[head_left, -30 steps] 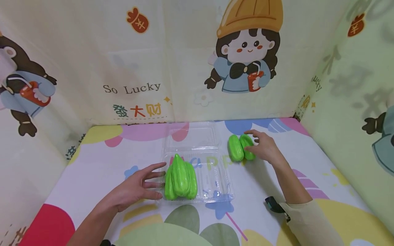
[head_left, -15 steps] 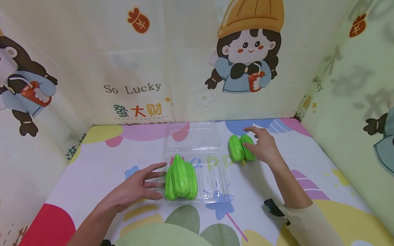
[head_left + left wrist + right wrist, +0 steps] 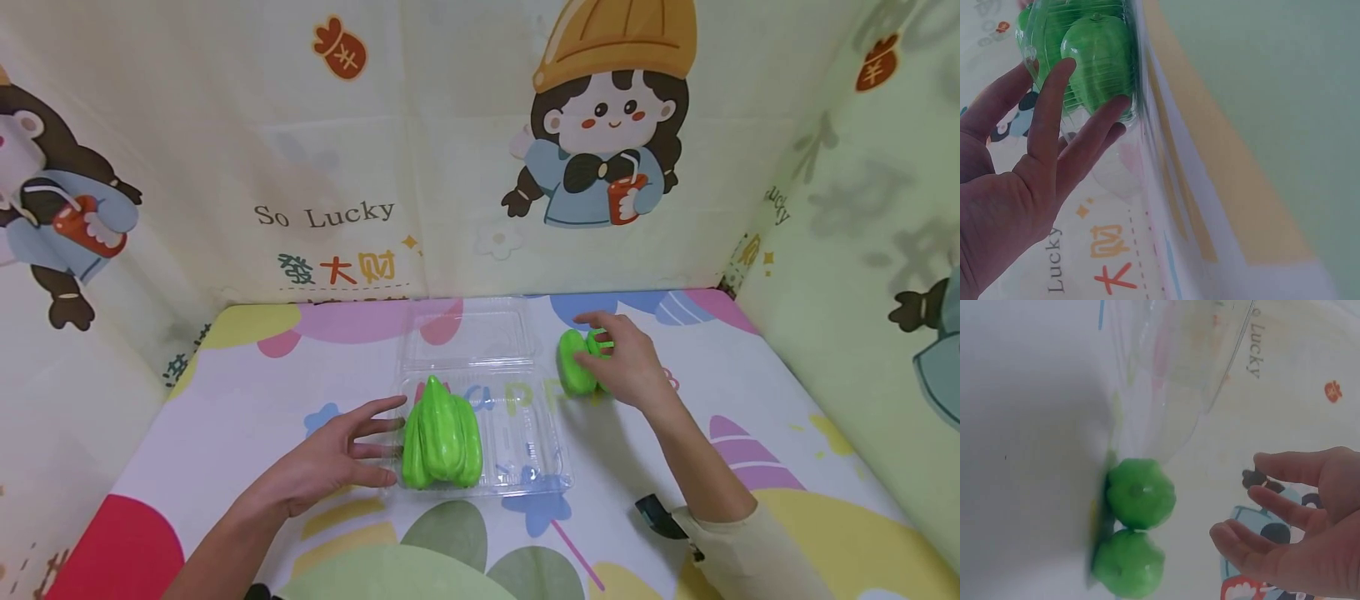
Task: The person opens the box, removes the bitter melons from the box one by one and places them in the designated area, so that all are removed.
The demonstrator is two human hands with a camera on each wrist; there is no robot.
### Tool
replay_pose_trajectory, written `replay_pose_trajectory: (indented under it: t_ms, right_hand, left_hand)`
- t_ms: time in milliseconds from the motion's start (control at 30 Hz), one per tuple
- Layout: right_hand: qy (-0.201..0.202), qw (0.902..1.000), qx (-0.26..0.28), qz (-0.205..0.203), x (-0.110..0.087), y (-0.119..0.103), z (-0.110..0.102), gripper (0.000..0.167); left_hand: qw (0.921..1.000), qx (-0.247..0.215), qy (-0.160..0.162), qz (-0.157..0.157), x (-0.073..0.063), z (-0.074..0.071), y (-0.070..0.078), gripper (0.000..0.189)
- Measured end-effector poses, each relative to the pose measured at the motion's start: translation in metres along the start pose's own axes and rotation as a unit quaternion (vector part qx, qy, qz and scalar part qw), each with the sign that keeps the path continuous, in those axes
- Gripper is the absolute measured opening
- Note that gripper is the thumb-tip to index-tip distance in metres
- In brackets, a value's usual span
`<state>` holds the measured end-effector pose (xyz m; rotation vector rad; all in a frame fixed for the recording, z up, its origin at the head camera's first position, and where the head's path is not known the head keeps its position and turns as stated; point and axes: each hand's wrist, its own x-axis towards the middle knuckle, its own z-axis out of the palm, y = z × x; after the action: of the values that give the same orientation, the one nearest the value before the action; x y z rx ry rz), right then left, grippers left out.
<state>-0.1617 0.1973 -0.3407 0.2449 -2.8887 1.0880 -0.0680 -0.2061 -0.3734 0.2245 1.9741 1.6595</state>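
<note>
A clear plastic clamshell box lies with its lid folded back. Several glossy green ribbed gourd-like pieces are piled in its left part, one with a pointed tip lying on top. My left hand is at the box's left wall, fingers spread and straight; in the left wrist view its fingertips are right at the clear plastic. Right of the lid, two more green pieces lie side by side on the table. My right hand hovers above them with fingers loosely bent, holding nothing; the right wrist view shows a gap below it.
A patterned cloth with coloured shapes covers the table. Printed curtains enclose it at the back and both sides. A dark strap-like piece hangs at the right cuff.
My right hand has shifted a little left, from beside the right-hand green piece to over the pair. My left hand and the box stay put.
</note>
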Motion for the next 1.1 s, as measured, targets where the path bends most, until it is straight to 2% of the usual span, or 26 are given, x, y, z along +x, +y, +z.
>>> replay_pose_trajectory:
  t_ms: [233, 567, 967, 1100]
  right_hand:
    - [-0.014, 0.9995, 0.021, -0.02, -0.006, -0.015, 0.013, 0.047]
    - [-0.029, 0.9969, 0.053, -0.05, -0.011, -0.023, 0.031, 0.048]
    - [-0.074, 0.9927, 0.063, -0.072, -0.021, -0.042, 0.04, 0.049]
    - [-0.102, 0.9876, 0.083, -0.085, -0.023, -0.052, 0.044, 0.049]
  left_hand:
    - [1.0, 0.0, 0.0, 0.001, 0.0, 0.0, 0.0, 0.097]
    - [1.0, 0.008, 0.0, 0.005, -0.001, 0.0, 0.0, 0.097]
    - [1.0, 0.007, 0.001, 0.005, -0.002, 0.001, 0.001, 0.095]
    - [1.0, 0.008, 0.002, 0.004, -0.002, 0.0, 0.001, 0.095]
